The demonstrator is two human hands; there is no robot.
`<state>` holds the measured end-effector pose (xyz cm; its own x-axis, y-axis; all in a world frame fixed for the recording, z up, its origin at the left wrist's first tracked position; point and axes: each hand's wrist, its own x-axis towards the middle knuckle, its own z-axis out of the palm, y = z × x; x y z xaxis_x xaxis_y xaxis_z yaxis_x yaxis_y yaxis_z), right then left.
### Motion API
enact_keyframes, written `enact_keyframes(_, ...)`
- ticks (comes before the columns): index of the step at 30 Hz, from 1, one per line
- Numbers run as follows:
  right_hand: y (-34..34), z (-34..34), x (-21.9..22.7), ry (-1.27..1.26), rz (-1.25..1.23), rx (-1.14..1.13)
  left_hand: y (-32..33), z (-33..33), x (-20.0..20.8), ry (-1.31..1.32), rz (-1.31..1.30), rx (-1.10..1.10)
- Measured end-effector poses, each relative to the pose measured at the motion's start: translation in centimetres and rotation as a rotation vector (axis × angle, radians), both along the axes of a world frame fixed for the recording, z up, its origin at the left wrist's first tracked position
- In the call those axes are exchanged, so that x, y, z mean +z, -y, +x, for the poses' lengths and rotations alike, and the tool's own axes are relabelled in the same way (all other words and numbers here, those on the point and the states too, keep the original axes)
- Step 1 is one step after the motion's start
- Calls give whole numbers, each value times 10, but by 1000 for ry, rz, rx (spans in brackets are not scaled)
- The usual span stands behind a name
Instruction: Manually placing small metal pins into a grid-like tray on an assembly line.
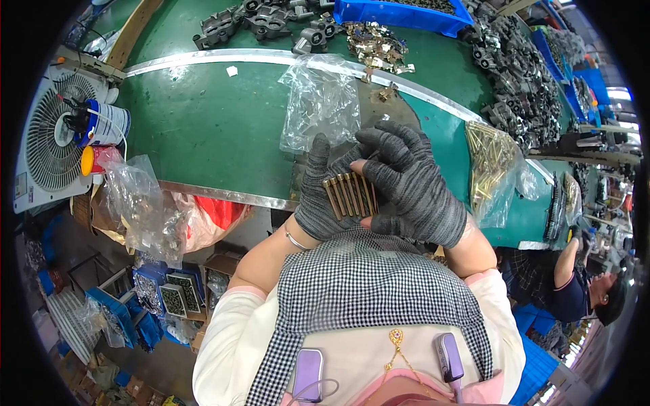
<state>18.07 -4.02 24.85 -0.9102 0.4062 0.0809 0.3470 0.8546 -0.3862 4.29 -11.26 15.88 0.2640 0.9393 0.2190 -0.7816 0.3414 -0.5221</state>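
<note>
Green tabletop (217, 128) with a curved metal edging strip spreads across most of the view, carrying heaps of grey cast metal parts (521, 74) along its far and right side and a blue bin (399, 17) at the top. Off its left end stands a white fan (51, 142). A clear plastic bag of brass bolts (491, 169) lies on the tabletop just right of the hands, and an empty crumpled clear bag (321, 105) lies just beyond them. Both hands wear grey knit gloves (fingertips partly worn). The left hand (318, 193) is cupped palm-up under a row of brass bolts (351, 195), which lie side by side across its fingers over the tabletop's near edge. The right hand (413, 183) curls over them, thumb and fingers touching the row's ends.
</note>
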Motion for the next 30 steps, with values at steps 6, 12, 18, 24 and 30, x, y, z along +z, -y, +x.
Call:
enact_keyframes(6, 6, -2, -5, 26, -28, -29, -1, -3, -16, -576, 94, 83)
enact_keyframes(12, 7, -1, -8, 52, -19, -54, 1, -1, -13, -736, -180, 38)
enact_keyframes(18, 5, -1, -13, 27, -14, -44, -2, -2, -14, -538, -243, -41)
enact_keyframes(24, 2, -1, -5, 3, -57, -30, 0, -1, -24, -138, -54, -3)
enact_keyframes(30, 3, 0, -5, -2, -58, -7, -1, -4, -22, -325, -7, -4)
